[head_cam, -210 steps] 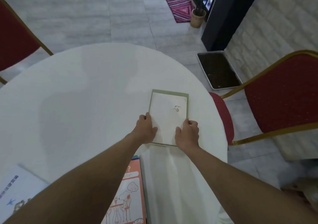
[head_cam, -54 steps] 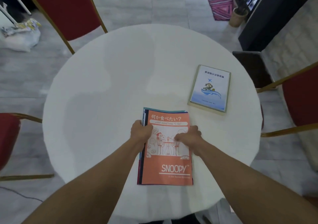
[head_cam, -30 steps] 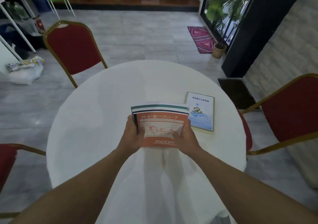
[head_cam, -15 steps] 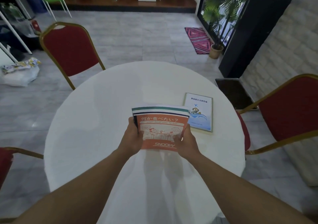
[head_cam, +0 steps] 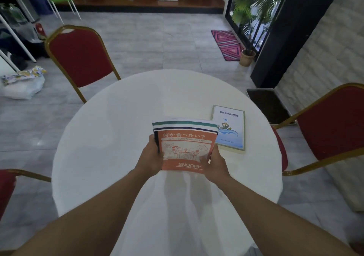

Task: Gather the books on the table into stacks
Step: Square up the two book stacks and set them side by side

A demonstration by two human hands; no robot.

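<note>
I hold a stack of books (head_cam: 185, 137) tilted up above the round white table (head_cam: 118, 121). The top one is an orange Snoopy book, and green and dark blue edges of the books beneath show at its far end. My left hand (head_cam: 151, 155) grips the stack's left side and my right hand (head_cam: 214, 163) grips its right lower corner. A second stack lies flat on the table to the right, topped by a white and blue book (head_cam: 229, 126) with a green cover edge under it.
Red chairs with gold frames stand at the far left (head_cam: 78, 58), the right (head_cam: 331, 125) and the near left (head_cam: 6, 188). A dark tray (head_cam: 269, 106) lies on the floor past the table's right edge. A potted plant (head_cam: 247, 57) and a pink rug (head_cam: 226, 43) are further back.
The two piles were gathered on the table. I lifted the Snoopy stack off the table and tilted it up; over the last second it has stayed nearly still in both hands.
</note>
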